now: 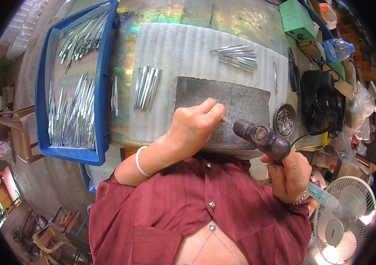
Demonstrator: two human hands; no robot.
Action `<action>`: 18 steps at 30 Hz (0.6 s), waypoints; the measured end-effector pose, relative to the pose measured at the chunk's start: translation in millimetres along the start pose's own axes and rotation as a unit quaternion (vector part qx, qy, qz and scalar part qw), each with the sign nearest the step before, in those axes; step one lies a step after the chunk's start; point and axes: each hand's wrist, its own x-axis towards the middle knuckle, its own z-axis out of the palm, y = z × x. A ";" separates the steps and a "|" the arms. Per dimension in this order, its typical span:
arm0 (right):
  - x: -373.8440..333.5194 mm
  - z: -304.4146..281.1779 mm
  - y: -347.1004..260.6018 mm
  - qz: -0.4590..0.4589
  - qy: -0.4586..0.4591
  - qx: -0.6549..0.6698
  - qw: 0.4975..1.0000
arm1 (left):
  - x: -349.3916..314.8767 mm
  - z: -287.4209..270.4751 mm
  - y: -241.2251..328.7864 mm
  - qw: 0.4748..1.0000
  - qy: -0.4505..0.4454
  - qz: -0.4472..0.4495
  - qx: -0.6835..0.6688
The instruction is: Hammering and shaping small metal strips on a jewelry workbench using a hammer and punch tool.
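My left hand [194,126] pinches a small shiny metal piece [227,120] against the near edge of a dark grey stone block [241,99]. My right hand [290,174] grips a dark hammer [261,138], whose head is down right beside the metal piece at the block's near right corner. The block lies on a white ribbed foam sheet [188,53].
Bundles of metal strips lie on the foam at back right [237,56] and left of the block [146,87]. A blue tray [102,88] on the left holds many more. A round dish of small parts [284,120], black tools, a green box [297,18] and a fan [341,218] stand right.
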 end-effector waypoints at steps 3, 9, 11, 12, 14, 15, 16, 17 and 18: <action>-0.2 5.8 3.1 -0.005 0.002 -0.023 1.000 | 0.0 0.6 0.1 1.000 0.001 -0.001 -0.009; -25.8 -26.4 -17.6 -0.103 0.137 0.186 0.968 | -2.9 2.0 -3.1 1.000 -0.003 0.018 -0.008; -16.5 -11.6 -9.3 -0.066 0.089 0.096 0.989 | -1.1 0.9 -0.9 1.000 -0.016 0.024 0.008; -1.4 -2.1 -1.5 -0.036 0.038 0.007 0.999 | 0.3 1.6 -1.6 1.000 -0.015 0.026 0.008; 5.5 0.0 0.1 -0.014 -0.009 -0.087 0.996 | 1.3 3.7 -2.0 1.000 0.003 0.006 0.027; 0.8 -1.3 -9.6 -0.018 -0.010 -0.090 0.996 | 0.0 2.6 -0.7 1.000 0.001 0.003 0.023; 3.3 -7.2 -13.1 -0.005 -0.020 -0.101 0.995 | 1.7 1.1 -0.5 1.000 -0.001 0.008 0.018; -1.0 -15.8 -20.0 0.027 -0.040 -0.115 0.992 | 0.8 0.4 0.9 1.000 -0.003 0.013 0.013; -6.7 -19.4 -22.7 0.026 -0.036 -0.119 0.992 | 3.3 -1.1 0.6 1.000 -0.003 0.017 -0.009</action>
